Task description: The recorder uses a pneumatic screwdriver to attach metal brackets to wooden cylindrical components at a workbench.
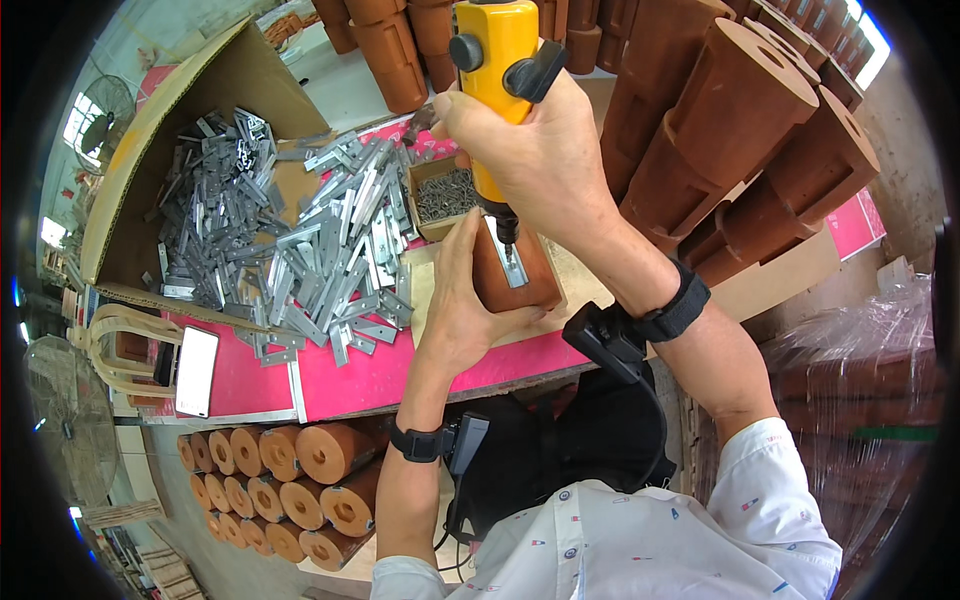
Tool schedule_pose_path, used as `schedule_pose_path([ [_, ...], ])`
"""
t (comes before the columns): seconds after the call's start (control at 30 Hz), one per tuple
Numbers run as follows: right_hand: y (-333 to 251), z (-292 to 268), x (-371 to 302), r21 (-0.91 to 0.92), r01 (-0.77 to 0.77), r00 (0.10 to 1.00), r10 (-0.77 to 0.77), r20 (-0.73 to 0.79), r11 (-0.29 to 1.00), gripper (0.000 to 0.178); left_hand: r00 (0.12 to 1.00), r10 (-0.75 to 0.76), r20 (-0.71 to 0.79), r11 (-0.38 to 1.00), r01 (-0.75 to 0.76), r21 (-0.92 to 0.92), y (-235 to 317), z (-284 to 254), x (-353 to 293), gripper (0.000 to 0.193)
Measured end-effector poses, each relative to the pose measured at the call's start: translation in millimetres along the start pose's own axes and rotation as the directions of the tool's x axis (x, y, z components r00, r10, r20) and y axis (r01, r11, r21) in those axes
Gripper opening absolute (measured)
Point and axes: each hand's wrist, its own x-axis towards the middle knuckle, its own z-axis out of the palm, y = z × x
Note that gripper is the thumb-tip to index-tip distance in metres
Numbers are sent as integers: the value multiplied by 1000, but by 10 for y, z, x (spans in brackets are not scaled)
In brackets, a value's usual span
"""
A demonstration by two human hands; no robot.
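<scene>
My right hand is wrapped around a yellow power screwdriver, held upright with its bit pointing down. The bit meets a silver metal strip lying on top of a reddish-brown workpiece. From the left and front, my left hand grips that workpiece, its thumb along the near side. Whether a screw sits under the bit is too small to tell. Just behind my left fingers stands a small box of screws. Many silver metal strips lie heaped to the left.
A cardboard box on its side holds more strips. A white-screened phone stands at the pink table's left edge. Tall brown cylinders crowd the back right; stacked hollow ones lie below left. Wrapped goods stand at right.
</scene>
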Motion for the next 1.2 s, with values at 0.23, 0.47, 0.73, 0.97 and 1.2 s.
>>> schedule_pose_path([
  [0.23,-87,20,-60,-57,16,1000,-16,4,998,38,999,-18,37,1000,19,-16,93,-36,24,124],
  [0.47,-75,58,-34,-123,166,986,-164,26,978,41,999,4,44,1000,-3,-19,84,-16,47,121],
  [0.73,-41,19,-57,-59,125,992,-123,36,990,40,999,5,35,1000,-6,12,55,-23,37,119],
  [0.97,-146,-33,-12,-47,89,996,-89,-13,995,35,990,135,-42,990,-133,38,43,17,-27,93],
  [1.2,-320,-97,-11,40,82,995,-84,59,996,30,976,124,-179,972,-156,-177,-78,220,-159,62],
])
